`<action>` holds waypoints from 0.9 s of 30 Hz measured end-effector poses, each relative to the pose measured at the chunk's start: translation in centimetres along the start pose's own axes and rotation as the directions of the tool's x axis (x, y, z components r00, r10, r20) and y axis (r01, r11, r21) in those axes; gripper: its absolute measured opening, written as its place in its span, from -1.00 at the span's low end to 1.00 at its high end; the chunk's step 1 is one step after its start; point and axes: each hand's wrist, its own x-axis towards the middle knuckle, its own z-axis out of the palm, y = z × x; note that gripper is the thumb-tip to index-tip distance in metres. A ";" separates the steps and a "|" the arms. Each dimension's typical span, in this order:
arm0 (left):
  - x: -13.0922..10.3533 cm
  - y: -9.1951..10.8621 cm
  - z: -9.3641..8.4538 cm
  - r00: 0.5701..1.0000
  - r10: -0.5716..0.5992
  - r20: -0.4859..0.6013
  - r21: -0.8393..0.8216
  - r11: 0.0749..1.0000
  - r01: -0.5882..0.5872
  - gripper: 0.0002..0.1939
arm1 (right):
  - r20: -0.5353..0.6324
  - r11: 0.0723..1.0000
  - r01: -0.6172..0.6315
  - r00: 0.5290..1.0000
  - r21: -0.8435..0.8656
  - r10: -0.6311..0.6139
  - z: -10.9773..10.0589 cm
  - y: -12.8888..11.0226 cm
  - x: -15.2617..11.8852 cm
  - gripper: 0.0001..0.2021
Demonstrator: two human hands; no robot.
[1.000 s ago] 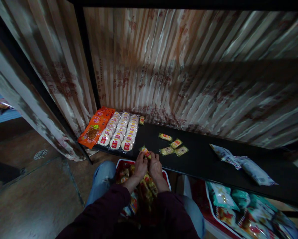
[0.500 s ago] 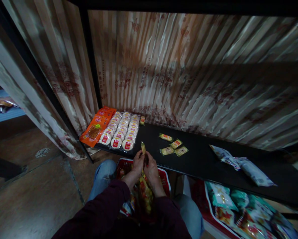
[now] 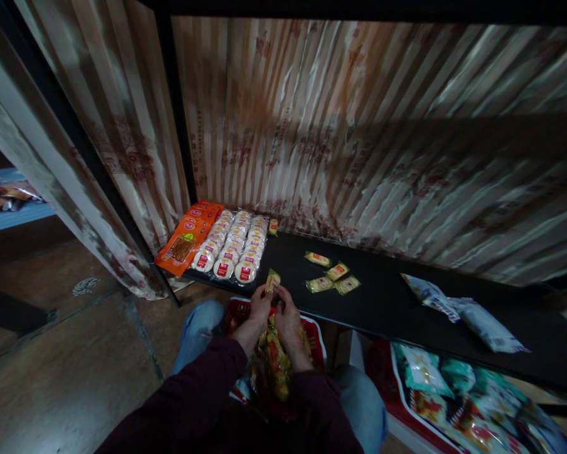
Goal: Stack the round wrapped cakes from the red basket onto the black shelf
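Observation:
Between my hands, just in front of the shelf edge, is a small yellow-wrapped snack [image 3: 272, 280]. My left hand [image 3: 260, 307] pinches it between thumb and fingers. My right hand [image 3: 287, 315] is closed beside it, its fingertips at the snack's lower right; what else they hold is hidden. Below both hands sits a red basket [image 3: 317, 343] with yellow-wrapped packs [image 3: 276, 362] inside, between my knees. On the black shelf [image 3: 283, 258], several matching yellow snacks [image 3: 337, 272] lie loosely grouped, and one more small snack [image 3: 274, 227] stands at the back beside the rows of round white packs.
Rows of round white packaged crackers [image 3: 234, 246] and orange packets [image 3: 189, 238] fill the shelf's left end. Two pale bags [image 3: 486, 325] lie toward the right. A second basket [image 3: 401, 397] with green and red bags is below. A striped curtain [image 3: 311, 126] hangs behind.
The wrapped snack in my hands has turned from edge-on to show its broader face. My hands have shifted only slightly, and the shelf goods have stayed put.

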 end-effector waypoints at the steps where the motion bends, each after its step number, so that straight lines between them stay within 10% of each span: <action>1: 0.0 0.1 0.0 1.000 -0.015 -0.004 -0.027 1.000 0.015 -0.80 | -0.007 1.000 -0.007 1.000 0.026 0.008 0.1 0.0 0.0 -0.52; 17: -1.5 0.7 0.1 0.972 -0.233 0.001 -0.295 0.929 0.223 -0.82 | -0.065 0.996 -0.061 0.996 0.067 0.065 -0.7 -0.7 -1.0 -0.60; 27: -1.8 0.8 0.4 0.848 -0.531 0.007 -0.419 0.768 0.484 -0.97 | -0.049 0.990 -0.063 0.996 0.129 0.069 -1.0 -1.2 -1.3 -0.60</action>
